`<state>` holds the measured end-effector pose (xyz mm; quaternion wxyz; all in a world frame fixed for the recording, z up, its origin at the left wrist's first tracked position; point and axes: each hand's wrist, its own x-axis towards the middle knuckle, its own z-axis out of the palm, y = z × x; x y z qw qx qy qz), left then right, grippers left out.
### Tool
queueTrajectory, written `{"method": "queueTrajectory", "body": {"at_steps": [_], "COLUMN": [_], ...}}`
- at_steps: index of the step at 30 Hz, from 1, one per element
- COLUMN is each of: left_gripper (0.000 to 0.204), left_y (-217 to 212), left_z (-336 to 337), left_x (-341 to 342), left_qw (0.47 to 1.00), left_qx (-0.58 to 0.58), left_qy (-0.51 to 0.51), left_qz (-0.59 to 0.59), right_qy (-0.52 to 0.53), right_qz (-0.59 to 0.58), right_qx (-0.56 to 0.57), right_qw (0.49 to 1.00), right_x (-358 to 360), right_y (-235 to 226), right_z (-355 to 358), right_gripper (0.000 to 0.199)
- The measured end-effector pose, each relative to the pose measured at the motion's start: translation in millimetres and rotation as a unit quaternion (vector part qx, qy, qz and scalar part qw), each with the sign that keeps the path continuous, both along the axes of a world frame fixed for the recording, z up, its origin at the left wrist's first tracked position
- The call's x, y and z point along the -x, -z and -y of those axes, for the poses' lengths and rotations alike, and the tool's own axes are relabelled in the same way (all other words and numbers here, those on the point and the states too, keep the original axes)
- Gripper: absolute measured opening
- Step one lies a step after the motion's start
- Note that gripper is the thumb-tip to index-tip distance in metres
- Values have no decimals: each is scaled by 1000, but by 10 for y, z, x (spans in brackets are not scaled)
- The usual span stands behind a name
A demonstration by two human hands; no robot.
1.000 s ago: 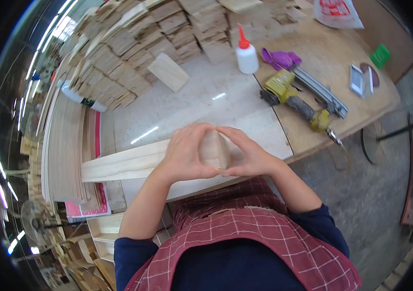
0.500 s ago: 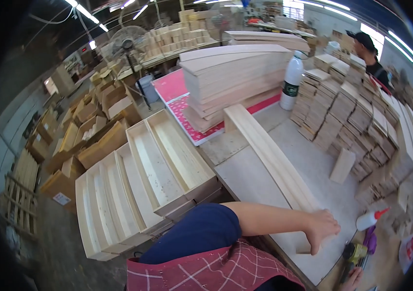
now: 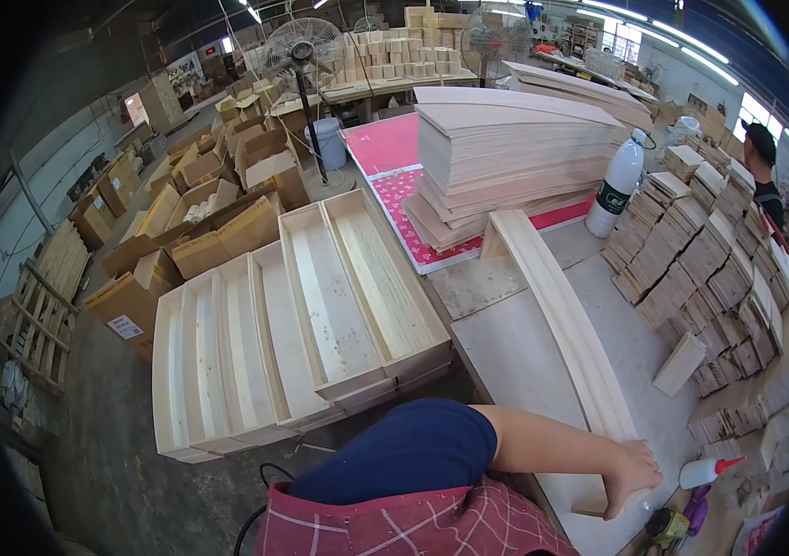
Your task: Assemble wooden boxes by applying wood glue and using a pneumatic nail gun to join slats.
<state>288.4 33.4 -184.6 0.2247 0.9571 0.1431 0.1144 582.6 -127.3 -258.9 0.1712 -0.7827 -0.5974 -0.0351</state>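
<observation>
My left hand (image 3: 632,476) is closed over the near end of a long, narrow wooden frame (image 3: 557,310), fingers over the far side and thumb toward me. The pale frame lies lengthwise across the worktable (image 3: 524,357), with a short end piece at its far end. A small edge of wood shows below my thumb. To the right of this hand lies a white glue bottle (image 3: 699,473) with a red nozzle. A yellow-and-black power tool (image 3: 666,526) with a purple part beside it sits at the lower edge. My right hand is out of sight.
Stacks of small wood blocks (image 3: 682,241) line the right side, with one loose block (image 3: 680,364). Behind stand piled boards (image 3: 515,153) and a white bottle (image 3: 615,185). Open wooden trays (image 3: 265,334) and cardboard boxes (image 3: 218,232) fill the left. A person (image 3: 761,171) stands far right.
The view has shifted, so the scene sits farther right and lower. My left hand keeps its hold on the frame's end. My right hand, at the power tool before, has left the picture.
</observation>
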Motion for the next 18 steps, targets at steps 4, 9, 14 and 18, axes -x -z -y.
{"method": "queueTrajectory", "body": {"at_steps": [4, 9, 14, 18], "left_gripper": [79, 79, 77, 67], "left_y": [6, -5, -16, -77], "left_z": [16, 23, 70, 81], "left_x": [7, 20, 47, 46], "left_qw": [1000, 1000, 1000, 999], "left_qx": [-7, -6, 4, 30], "left_qy": [-3, 1, 18, 13], "left_qz": [0, -6, 12, -4], "right_qy": [10, 33, 175, 215], "right_qz": [-14, -26, -140, -179], "right_qx": [-10, -19, 187, 205], "right_qw": [1000, 999, 956, 938], "right_x": [-66, -215, -826, -514], "right_y": [221, 454, 292, -722], "right_z": [-174, -418, -381, -327], "right_gripper": [30, 29, 53, 41]}}
